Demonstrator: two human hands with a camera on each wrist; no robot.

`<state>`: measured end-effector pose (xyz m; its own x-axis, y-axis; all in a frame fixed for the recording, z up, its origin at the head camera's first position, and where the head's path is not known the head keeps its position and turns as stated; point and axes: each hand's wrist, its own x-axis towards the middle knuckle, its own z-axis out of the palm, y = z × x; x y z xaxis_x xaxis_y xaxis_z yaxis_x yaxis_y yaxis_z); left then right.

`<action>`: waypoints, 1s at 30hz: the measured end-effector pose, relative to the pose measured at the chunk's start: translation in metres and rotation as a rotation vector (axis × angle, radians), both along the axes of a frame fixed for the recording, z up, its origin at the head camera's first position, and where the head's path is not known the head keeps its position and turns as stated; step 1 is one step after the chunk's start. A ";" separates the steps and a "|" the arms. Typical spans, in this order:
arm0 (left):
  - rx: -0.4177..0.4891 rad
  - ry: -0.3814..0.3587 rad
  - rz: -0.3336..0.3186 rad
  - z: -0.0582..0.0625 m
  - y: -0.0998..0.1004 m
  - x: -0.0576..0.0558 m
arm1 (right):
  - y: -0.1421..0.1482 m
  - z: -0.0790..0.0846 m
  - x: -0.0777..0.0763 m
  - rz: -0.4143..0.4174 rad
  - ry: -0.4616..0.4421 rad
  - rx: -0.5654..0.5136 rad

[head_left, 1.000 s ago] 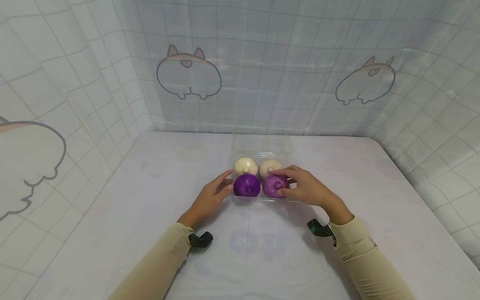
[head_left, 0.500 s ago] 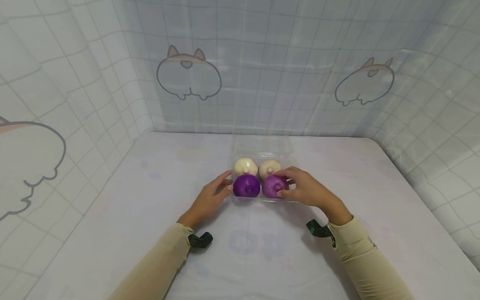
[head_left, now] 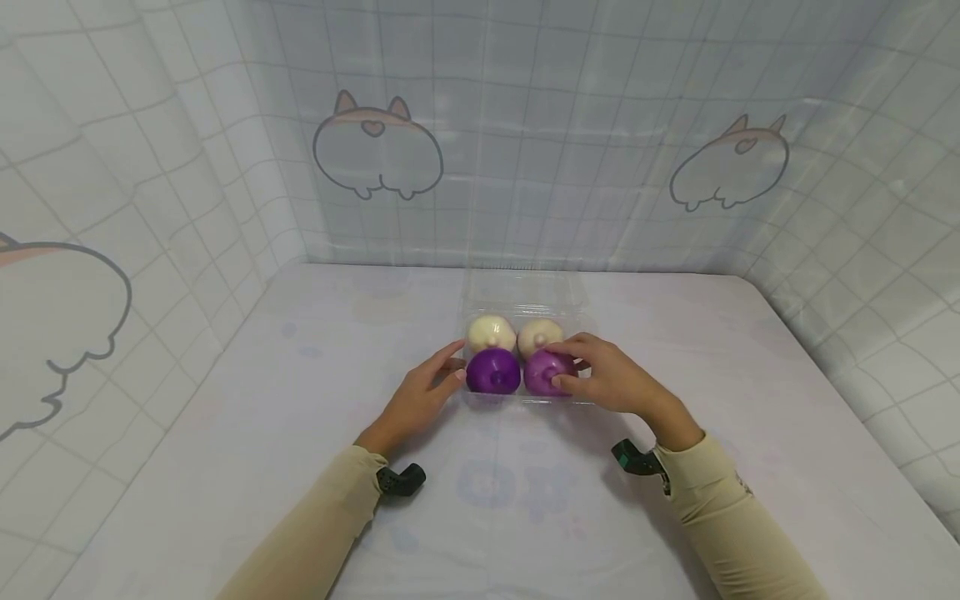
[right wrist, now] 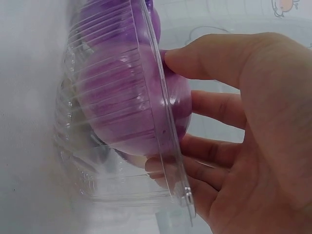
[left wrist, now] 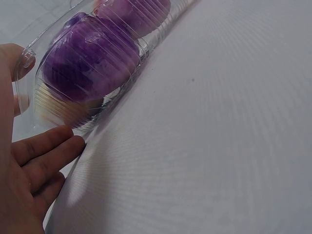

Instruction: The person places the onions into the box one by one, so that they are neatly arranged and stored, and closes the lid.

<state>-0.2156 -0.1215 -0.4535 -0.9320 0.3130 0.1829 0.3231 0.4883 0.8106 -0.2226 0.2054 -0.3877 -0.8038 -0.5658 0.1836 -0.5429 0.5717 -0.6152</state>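
A clear plastic clamshell box (head_left: 555, 400) holds a dark purple onion (head_left: 492, 372) and a lighter purple onion (head_left: 548, 372) in front, with two white onions (head_left: 492, 334) behind them. My right hand (head_left: 618, 377) holds the lighter purple onion, thumb on its near side and fingers on its top and right. In the right wrist view, that onion (right wrist: 124, 100) sits inside the ribbed wall, partly above the rim. At the box's left end is my left hand (head_left: 416, 404), its fingers (left wrist: 48, 148) extended beside the ribbed wall. It holds no onion.
The box's transparent lid (head_left: 525, 288) lies folded back toward the rear wall. A pale printed cloth covers the table (head_left: 480, 517). White grid-patterned curtains (head_left: 555, 167) with cartoon animals enclose the back and both sides.
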 end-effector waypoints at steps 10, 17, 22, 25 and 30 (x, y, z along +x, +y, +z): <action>-0.009 -0.011 0.002 0.002 0.001 0.000 | -0.001 0.001 -0.001 0.011 0.007 -0.004; -0.007 -0.010 0.001 0.001 0.000 0.000 | -0.003 -0.001 -0.002 0.005 -0.083 -0.093; -0.002 -0.005 -0.002 0.001 0.000 -0.001 | -0.004 -0.004 -0.003 0.011 -0.088 -0.115; -0.002 0.000 -0.003 0.001 0.000 -0.001 | -0.004 -0.004 -0.004 0.015 -0.097 -0.118; 0.003 0.005 -0.007 0.001 -0.001 -0.001 | 0.000 -0.003 -0.004 0.039 -0.106 -0.146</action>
<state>-0.2170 -0.1224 -0.4525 -0.9287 0.3192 0.1886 0.3308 0.4839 0.8102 -0.2267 0.2049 -0.3908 -0.8008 -0.5708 0.1813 -0.4908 0.4521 -0.7448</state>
